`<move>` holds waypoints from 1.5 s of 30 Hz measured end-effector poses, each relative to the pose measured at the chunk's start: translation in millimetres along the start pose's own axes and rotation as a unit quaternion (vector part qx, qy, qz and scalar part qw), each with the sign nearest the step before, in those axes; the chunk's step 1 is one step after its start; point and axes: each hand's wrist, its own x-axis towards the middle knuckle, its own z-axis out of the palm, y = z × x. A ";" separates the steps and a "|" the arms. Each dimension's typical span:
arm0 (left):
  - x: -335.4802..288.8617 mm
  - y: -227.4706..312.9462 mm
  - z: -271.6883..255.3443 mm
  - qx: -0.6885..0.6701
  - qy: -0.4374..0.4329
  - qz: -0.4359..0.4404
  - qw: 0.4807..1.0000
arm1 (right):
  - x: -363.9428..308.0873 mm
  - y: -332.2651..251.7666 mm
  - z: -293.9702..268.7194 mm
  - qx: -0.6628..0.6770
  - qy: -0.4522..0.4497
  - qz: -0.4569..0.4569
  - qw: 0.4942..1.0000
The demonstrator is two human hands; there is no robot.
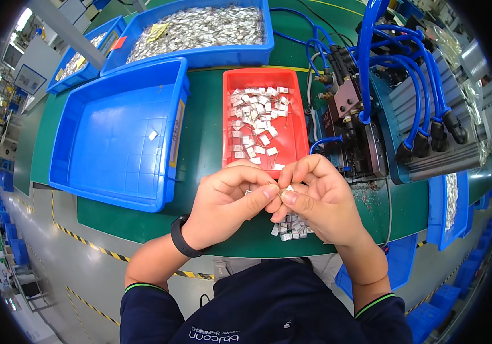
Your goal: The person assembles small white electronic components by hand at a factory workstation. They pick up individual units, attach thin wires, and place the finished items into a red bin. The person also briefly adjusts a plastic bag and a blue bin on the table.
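Note:
My left hand (231, 200) and my right hand (327, 200) meet over the near edge of the green table, both in a pinch. Between my right thumb and fingers sits a small white box-shaped component (289, 188), which looks like a capacitor with wire leads. The left thumb and forefinger pinch right beside it, apparently at its thin leads; the fingertips partly hide this. Just beyond the hands lies a red tray (302, 123) holding many similar white components (257, 112). A loose pile of them (293, 228) lies below my hands, partly covered by the right one.
A large blue tray (114, 152) at left holds one white component (153, 135). Behind it, a blue bin (200, 56) is full of components. At right stands a machine (355, 114) with blue air hoses (366, 57). Another blue bin (436, 221) sits at far right.

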 end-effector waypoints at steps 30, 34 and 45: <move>0.1 -0.3 0.3 0.010 0.025 0.012 1.000 | 2.2 1.5 -1.5 0.082 0.034 0.030 0.996; 0.2 -0.4 0.9 0.022 0.030 0.017 0.999 | 2.1 1.1 -1.5 0.091 0.030 0.035 0.995; -0.4 -0.8 1.2 0.001 0.021 0.018 1.000 | 0.3 6.6 2.8 -0.003 0.044 -0.057 0.997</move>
